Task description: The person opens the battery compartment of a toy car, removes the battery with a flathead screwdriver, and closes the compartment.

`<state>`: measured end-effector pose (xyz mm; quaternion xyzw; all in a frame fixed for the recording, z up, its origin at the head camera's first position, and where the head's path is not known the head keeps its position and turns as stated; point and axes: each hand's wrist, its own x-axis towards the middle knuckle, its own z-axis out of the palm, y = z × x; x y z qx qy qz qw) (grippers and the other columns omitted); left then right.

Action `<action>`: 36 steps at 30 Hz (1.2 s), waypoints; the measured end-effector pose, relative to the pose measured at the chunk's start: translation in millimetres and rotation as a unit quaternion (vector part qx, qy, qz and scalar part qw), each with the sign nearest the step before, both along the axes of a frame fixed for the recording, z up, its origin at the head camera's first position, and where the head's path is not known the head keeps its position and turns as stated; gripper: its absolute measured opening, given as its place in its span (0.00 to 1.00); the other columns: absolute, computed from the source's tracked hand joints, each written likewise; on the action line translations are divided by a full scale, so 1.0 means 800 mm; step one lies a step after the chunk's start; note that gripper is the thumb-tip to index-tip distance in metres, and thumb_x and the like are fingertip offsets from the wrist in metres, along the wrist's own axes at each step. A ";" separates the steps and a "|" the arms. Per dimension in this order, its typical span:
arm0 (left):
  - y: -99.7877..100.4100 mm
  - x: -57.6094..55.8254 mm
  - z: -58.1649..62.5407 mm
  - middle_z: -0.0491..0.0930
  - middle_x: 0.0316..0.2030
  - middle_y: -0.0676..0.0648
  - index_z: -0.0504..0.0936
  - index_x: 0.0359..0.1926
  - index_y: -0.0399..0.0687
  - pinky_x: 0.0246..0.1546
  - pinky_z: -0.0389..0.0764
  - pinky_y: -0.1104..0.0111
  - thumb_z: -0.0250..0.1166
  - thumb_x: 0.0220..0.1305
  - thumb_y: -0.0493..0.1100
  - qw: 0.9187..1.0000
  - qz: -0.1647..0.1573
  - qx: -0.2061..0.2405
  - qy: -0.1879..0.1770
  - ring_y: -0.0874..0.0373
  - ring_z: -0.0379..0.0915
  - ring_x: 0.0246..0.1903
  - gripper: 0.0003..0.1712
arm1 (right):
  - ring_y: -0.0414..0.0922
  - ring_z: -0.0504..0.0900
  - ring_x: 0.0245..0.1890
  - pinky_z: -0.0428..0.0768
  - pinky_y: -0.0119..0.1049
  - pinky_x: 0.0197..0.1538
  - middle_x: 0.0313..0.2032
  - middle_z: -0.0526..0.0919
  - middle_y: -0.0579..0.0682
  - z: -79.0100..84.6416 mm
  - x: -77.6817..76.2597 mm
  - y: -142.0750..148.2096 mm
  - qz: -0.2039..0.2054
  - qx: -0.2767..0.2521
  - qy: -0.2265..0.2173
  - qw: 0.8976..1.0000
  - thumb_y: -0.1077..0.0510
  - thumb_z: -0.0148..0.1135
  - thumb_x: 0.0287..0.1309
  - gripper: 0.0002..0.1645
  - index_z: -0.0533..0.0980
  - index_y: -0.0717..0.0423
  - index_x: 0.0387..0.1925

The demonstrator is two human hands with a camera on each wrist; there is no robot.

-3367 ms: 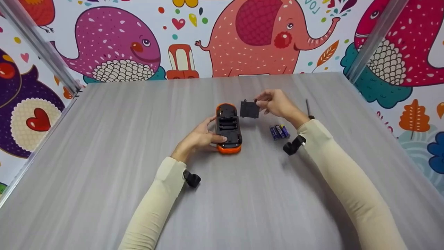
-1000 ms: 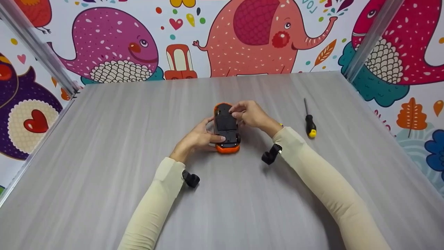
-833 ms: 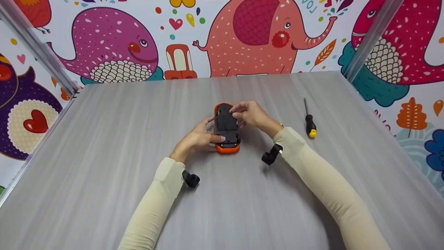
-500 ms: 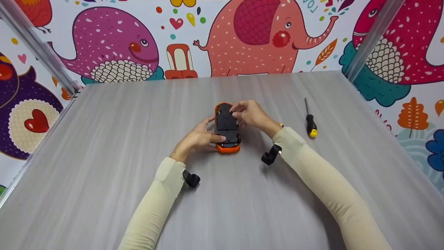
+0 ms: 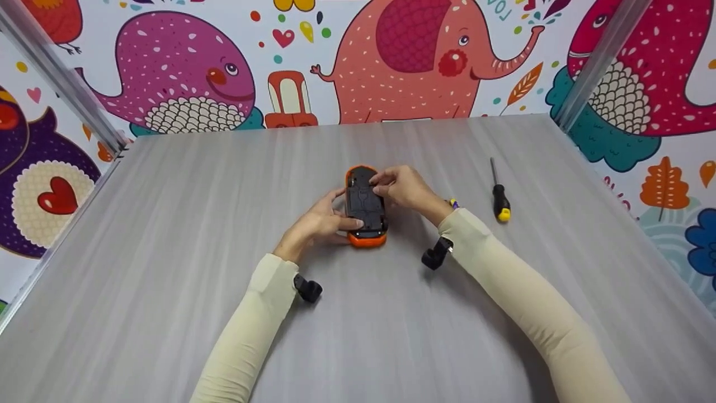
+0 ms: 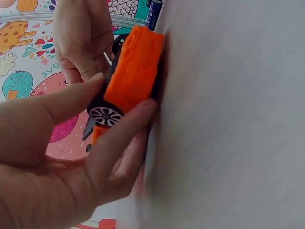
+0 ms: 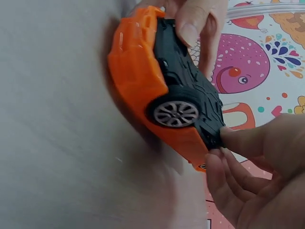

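An orange toy car point(image 5: 367, 240) lies upside down on the table, its black underside facing up. My left hand point(image 5: 319, 221) grips it by the near left side, thumb on the underside and fingers against the orange body point(image 6: 136, 62). Over the battery compartment sits the black battery cover point(image 5: 363, 198). My right hand point(image 5: 405, 187) pinches the cover's right edge near the far end, thumb on top. In the right wrist view, the thumb and fingers of the right hand point(image 7: 257, 167) meet at the car's edge beyond the wheel point(image 7: 176, 113). The compartment inside is hidden.
To the right lies a screwdriver point(image 5: 501, 201) with a black and yellow handle. Purple batteries point(image 5: 454, 204) lie mostly hidden behind my right wrist; one battery point(image 6: 153, 14) shows in the left wrist view. Printed panels point(image 5: 302, 67) border the table's back and sides.
My right hand has brought the cover left from beside the car onto the compartment, which was bare earlier. In the last half second the cover's lined surface has come into view. The left hand stays put.
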<state>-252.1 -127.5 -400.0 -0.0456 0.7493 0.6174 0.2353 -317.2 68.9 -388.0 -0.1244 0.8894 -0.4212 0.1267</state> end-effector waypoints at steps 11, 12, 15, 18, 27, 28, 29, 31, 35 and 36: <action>-0.001 -0.001 0.000 0.76 0.53 0.35 0.47 0.80 0.59 0.47 0.88 0.54 0.69 0.61 0.31 1.000 -0.004 -0.007 0.001 0.48 0.82 0.47 0.55 | 0.47 0.83 0.38 0.88 0.41 0.39 0.54 0.81 0.57 -0.006 0.003 0.000 -0.016 -0.018 -0.033 0.999 0.60 0.66 0.64 0.20 0.80 0.52 0.58; -0.001 -0.002 -0.001 0.76 0.53 0.35 0.47 0.80 0.59 0.48 0.88 0.54 0.69 0.61 0.31 1.000 -0.003 -0.005 0.000 0.48 0.82 0.48 0.55 | 0.47 0.82 0.39 0.87 0.39 0.39 0.56 0.80 0.57 -0.006 0.003 0.000 -0.019 -0.019 -0.032 0.999 0.60 0.66 0.64 0.21 0.80 0.52 0.59; -0.001 -0.002 -0.001 0.77 0.53 0.35 0.47 0.80 0.58 0.48 0.88 0.54 0.69 0.61 0.31 1.000 -0.002 -0.003 -0.001 0.48 0.82 0.48 0.55 | 0.45 0.79 0.39 0.83 0.33 0.37 0.59 0.78 0.57 -0.007 0.003 -0.002 -0.032 -0.020 -0.029 0.999 0.60 0.67 0.63 0.26 0.76 0.51 0.63; -0.001 -0.002 -0.002 0.77 0.54 0.34 0.46 0.80 0.57 0.48 0.88 0.53 0.69 0.62 0.31 1.000 -0.002 0.000 0.001 0.47 0.82 0.48 0.55 | 0.45 0.78 0.39 0.83 0.33 0.35 0.60 0.76 0.58 -0.008 0.003 -0.004 -0.043 -0.032 -0.037 0.998 0.61 0.69 0.61 0.34 0.71 0.49 0.68; -0.002 -0.002 -0.003 0.76 0.53 0.34 0.46 0.80 0.57 0.48 0.88 0.53 0.68 0.62 0.30 1.000 -0.004 0.002 0.002 0.48 0.82 0.46 0.55 | 0.50 0.85 0.51 0.89 0.43 0.48 0.60 0.81 0.62 -0.015 -0.007 -0.004 -0.082 -0.124 -0.198 0.969 0.61 0.65 0.64 0.36 0.65 0.59 0.71; -0.002 -0.002 -0.004 0.76 0.53 0.35 0.46 0.80 0.57 0.48 0.88 0.53 0.68 0.62 0.31 1.000 -0.004 0.001 0.002 0.48 0.82 0.46 0.55 | 0.50 0.85 0.51 0.89 0.43 0.48 0.59 0.81 0.62 -0.015 -0.008 -0.003 -0.084 -0.129 -0.211 0.965 0.61 0.65 0.65 0.35 0.66 0.60 0.71; -0.002 -0.002 -0.004 0.75 0.52 0.36 0.46 0.80 0.57 0.48 0.88 0.53 0.68 0.62 0.31 1.000 -0.004 -0.002 0.003 0.49 0.82 0.45 0.55 | 0.50 0.85 0.50 0.89 0.43 0.47 0.58 0.82 0.63 -0.016 -0.009 -0.002 -0.084 -0.132 -0.221 0.963 0.60 0.64 0.65 0.34 0.66 0.60 0.70; -0.002 -0.002 -0.003 0.74 0.50 0.37 0.47 0.80 0.58 0.47 0.88 0.54 0.69 0.62 0.31 1.000 -0.002 -0.004 0.002 0.49 0.82 0.44 0.55 | 0.48 0.85 0.47 0.89 0.41 0.45 0.58 0.82 0.62 -0.017 -0.009 0.000 -0.084 -0.134 -0.229 0.960 0.59 0.64 0.65 0.34 0.67 0.59 0.70; -0.002 -0.001 -0.003 0.73 0.49 0.38 0.48 0.80 0.59 0.45 0.89 0.55 0.69 0.61 0.31 1.000 0.001 -0.007 0.002 0.50 0.80 0.43 0.54 | 0.46 0.85 0.41 0.90 0.39 0.41 0.56 0.83 0.62 -0.015 -0.009 0.000 -0.088 -0.130 -0.229 0.961 0.59 0.65 0.63 0.34 0.67 0.59 0.69; -0.002 -0.001 -0.003 0.73 0.48 0.38 0.48 0.80 0.59 0.45 0.89 0.55 0.69 0.61 0.31 1.000 0.002 -0.008 0.002 0.50 0.80 0.43 0.54 | 0.46 0.86 0.41 0.90 0.39 0.41 0.56 0.82 0.62 -0.014 -0.009 0.000 -0.088 -0.130 -0.229 0.961 0.60 0.64 0.63 0.34 0.67 0.60 0.69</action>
